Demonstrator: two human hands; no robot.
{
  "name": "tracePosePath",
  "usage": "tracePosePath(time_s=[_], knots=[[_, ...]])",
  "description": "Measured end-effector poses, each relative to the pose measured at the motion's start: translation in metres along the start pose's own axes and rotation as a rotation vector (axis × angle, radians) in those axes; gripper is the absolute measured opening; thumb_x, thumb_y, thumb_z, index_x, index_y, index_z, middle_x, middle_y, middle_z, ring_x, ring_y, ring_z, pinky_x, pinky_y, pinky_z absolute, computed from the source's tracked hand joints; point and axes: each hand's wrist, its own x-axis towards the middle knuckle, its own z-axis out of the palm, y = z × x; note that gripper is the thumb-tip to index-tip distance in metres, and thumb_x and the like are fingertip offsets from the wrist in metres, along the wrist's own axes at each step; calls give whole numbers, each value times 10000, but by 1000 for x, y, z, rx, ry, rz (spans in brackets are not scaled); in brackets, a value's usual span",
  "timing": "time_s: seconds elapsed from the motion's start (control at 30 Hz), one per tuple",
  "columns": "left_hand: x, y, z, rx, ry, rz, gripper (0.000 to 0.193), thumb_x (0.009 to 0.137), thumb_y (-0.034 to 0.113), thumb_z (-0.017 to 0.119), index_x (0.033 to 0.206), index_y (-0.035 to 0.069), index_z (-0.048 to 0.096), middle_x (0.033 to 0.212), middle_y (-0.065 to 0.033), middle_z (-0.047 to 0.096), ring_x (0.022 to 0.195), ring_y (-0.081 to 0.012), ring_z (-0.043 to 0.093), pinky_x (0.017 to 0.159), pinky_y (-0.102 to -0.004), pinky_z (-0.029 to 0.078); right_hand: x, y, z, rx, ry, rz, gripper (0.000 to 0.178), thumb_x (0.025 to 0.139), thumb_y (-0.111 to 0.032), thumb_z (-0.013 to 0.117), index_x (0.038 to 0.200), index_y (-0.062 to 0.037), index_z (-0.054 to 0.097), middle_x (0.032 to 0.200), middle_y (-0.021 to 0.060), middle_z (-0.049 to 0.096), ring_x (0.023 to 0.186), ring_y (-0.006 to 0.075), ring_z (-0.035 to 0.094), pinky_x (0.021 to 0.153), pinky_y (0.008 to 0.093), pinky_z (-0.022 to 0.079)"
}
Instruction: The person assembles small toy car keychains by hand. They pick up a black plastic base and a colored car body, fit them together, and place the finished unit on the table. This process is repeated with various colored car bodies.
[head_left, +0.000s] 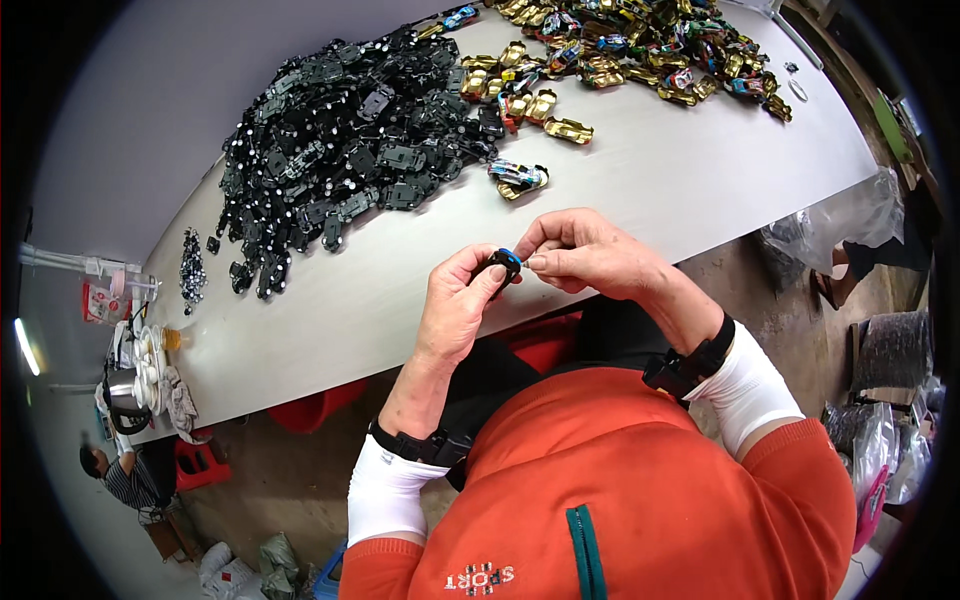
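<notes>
My left hand and my right hand meet over the near edge of the grey table, both pinching one small toy car part, black with a blue piece on top. My fingers hide most of it. A finished toy car lies on the table just beyond my hands. A large heap of black toy car chassis with white wheels covers the table's left half. Gold and coloured car bodies are piled at the far right.
A small pile of tiny dark parts lies near the table's left end, by a kettle and white cups. Red stools stand under the table. Another person sits at lower left. Plastic bags sit at right.
</notes>
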Motion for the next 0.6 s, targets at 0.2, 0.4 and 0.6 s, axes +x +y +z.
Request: tracePosePath(time_s=[0.2, 0.4, 0.6], knots=[[-2, 2, 3, 57, -16, 29, 116, 870, 37, 539, 967, 21, 601, 789, -12, 609, 665, -35, 491, 579, -159, 379, -1, 5, 2, 14, 13, -19, 131, 851, -121, 584, 869, 6, 558, 606, -4, 488, 487, 38, 380, 407, 186, 269], [-3, 0, 4, 125, 25, 70, 127, 860, 28, 551, 972, 13, 608, 801, -5, 606, 705, -39, 516, 626, -166, 409, 0, 6, 5, -83, 46, -55, 102, 856, -105, 571, 837, -5, 574, 613, -1, 520, 509, 38, 423, 426, 186, 304], [-3, -1, 16, 168, 118, 118, 127, 862, 54, 560, 971, 12, 610, 779, 0, 609, 654, -27, 501, 570, -158, 386, 7, 24, 5, -416, 207, -381, 118, 857, -135, 586, 851, -17, 594, 615, -31, 496, 532, 30, 402, 458, 187, 308]])
